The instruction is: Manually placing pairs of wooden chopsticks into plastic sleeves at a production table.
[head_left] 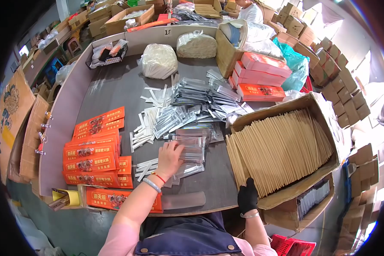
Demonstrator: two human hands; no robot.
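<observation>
My left hand, bare and wearing a red cord and a pale bangle, lies over several clear-wrapped flat packets at the middle of the table. Its fingers are slightly bent and apart, touching the top packets. My right hand wears a black glove. It is closed at the near left corner of a cardboard box, around the lower ends of some wooden chopsticks; the glove partly hides them. In the box, many more chopsticks lie side by side. An orange printed sleeve and a clear plastic sleeve lie at the near table edge.
Orange printed sleeves are stacked at left. White paper strips and silvery packets heap beyond my left hand. Farther back are bagged white bundles, a wire basket and red-orange packs. A smaller carton stands below the chopstick box.
</observation>
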